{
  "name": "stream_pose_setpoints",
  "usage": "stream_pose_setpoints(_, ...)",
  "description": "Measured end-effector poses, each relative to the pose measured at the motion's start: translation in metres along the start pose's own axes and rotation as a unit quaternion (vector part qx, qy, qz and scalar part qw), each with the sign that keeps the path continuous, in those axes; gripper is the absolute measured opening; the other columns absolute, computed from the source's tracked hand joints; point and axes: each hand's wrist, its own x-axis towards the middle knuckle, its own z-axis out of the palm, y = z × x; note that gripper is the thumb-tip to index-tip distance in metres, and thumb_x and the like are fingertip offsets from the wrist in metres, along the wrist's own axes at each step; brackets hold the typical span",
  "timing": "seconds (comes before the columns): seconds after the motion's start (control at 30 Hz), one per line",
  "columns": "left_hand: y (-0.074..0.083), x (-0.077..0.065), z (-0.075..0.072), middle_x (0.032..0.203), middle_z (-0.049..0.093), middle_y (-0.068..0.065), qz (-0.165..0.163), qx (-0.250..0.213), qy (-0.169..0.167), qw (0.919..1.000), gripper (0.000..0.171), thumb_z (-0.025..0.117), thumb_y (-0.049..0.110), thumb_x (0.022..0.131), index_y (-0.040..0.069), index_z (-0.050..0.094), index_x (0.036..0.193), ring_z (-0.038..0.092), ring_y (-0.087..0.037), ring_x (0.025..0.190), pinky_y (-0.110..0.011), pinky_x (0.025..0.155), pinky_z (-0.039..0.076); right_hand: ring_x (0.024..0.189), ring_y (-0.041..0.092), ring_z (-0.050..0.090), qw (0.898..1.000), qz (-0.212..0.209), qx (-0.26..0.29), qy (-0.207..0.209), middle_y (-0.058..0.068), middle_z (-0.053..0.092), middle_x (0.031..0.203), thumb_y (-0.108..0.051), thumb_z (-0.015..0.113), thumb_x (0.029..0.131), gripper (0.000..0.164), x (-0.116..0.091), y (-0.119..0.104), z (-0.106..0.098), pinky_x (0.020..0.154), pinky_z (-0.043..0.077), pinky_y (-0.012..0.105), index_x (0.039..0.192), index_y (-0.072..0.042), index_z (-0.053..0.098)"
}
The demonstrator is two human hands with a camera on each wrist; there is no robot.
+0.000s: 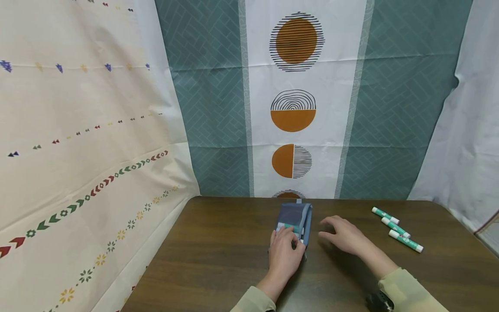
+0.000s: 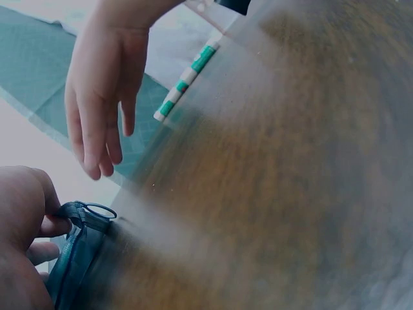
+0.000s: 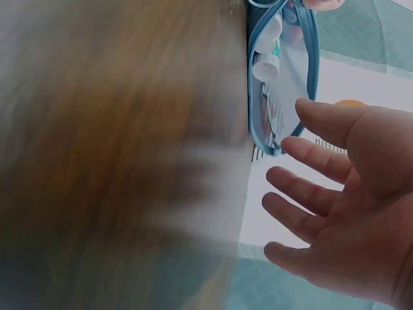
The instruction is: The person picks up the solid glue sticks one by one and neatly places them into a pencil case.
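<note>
A blue zip pouch (image 1: 291, 213) with a see-through side lies on the table, its zipped side unzipped and facing right. Fingers and thumb of my left hand (image 1: 283, 255) pinch the pouch's near end, close to a zipper pull (image 2: 100, 210) in the left wrist view. Inside the gaping pouch, the right wrist view shows the white end of a marker (image 3: 266, 67) and another above it. My right hand (image 1: 345, 235) hovers just right of the pouch, fingers spread and holding nothing.
Three white-and-green markers (image 1: 395, 227) lie side by side at the right of the brown wooden table (image 1: 218, 247). A patterned cloth (image 1: 210, 130) hangs along the table's back edge, and a cream cloth (image 1: 97, 143) hangs at the left.
</note>
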Motion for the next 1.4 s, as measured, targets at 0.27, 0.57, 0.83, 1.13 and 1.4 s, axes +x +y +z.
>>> stream_pose_setpoints(0.27, 0.0, 0.0, 0.001, 0.136, 0.076, -0.01, 0.004, -0.002, 0.006, 1.0, 0.026, 0.072, 0.01, 0.089, 0.018, 0.058, 0.068, 0.063, -0.037, 0.141, -0.066, 0.124, 0.037, 0.134, 0.052, 0.059, 0.999, -0.009, -0.03, 0.02, 0.026, 0.065, 0.144, -0.031, 0.076, 0.104, 0.043, -0.018, 0.009, -0.017, 0.101, 0.052, 0.072, 0.137, -0.004, 0.071)
stream_pose_setpoints(0.57, -0.004, 0.0, 0.001, 0.135, 0.077, -0.01, 0.009, 0.007, 0.011, 0.9999, 0.024, 0.073, 0.011, 0.088, 0.018, 0.06, 0.068, 0.065, -0.037, 0.139, -0.066, 0.123, 0.039, 0.132, 0.055, 0.058, 0.998, -0.011, -0.051, 0.041, 0.027, 0.064, 0.144, -0.03, 0.077, 0.104, 0.044, -0.035, 0.023, -0.035, 0.097, 0.053, 0.07, 0.138, -0.003, 0.07)
stream_pose_setpoints(0.83, -0.004, 0.0, 0.0, 0.133, 0.077, -0.009, 0.01, 0.007, 0.006, 0.9999, 0.027, 0.074, 0.011, 0.089, 0.019, 0.059, 0.069, 0.064, -0.037, 0.139, -0.067, 0.123, 0.037, 0.13, 0.057, 0.06, 0.997, -0.01, -0.063, 0.051, 0.029, 0.064, 0.143, -0.033, 0.076, 0.105, 0.047, -0.047, 0.036, -0.046, 0.095, 0.054, 0.069, 0.139, -0.001, 0.069)
stream_pose_setpoints(1.13, -0.002, -0.001, 0.0, 0.133, 0.078, -0.007, 0.007, 0.004, -0.002, 1.0, 0.026, 0.073, 0.01, 0.089, 0.018, 0.06, 0.068, 0.063, -0.038, 0.141, -0.067, 0.124, 0.036, 0.131, 0.055, 0.062, 0.993, -0.013, -0.083, 0.079, 0.03, 0.066, 0.141, -0.036, 0.077, 0.104, 0.048, -0.059, 0.046, -0.058, 0.094, 0.055, 0.069, 0.137, -0.002, 0.07)
stream_pose_setpoints(1.4, -0.004, -0.001, 0.0, 0.137, 0.076, -0.009, 0.003, 0.006, -0.004, 1.0, 0.025, 0.073, 0.011, 0.089, 0.019, 0.062, 0.068, 0.062, -0.038, 0.142, -0.066, 0.125, 0.036, 0.136, 0.059, 0.055, 0.993, -0.002, -0.093, 0.076, 0.034, 0.062, 0.145, -0.034, 0.076, 0.104, 0.05, -0.066, 0.057, -0.065, 0.095, 0.052, 0.074, 0.139, 0.001, 0.069)
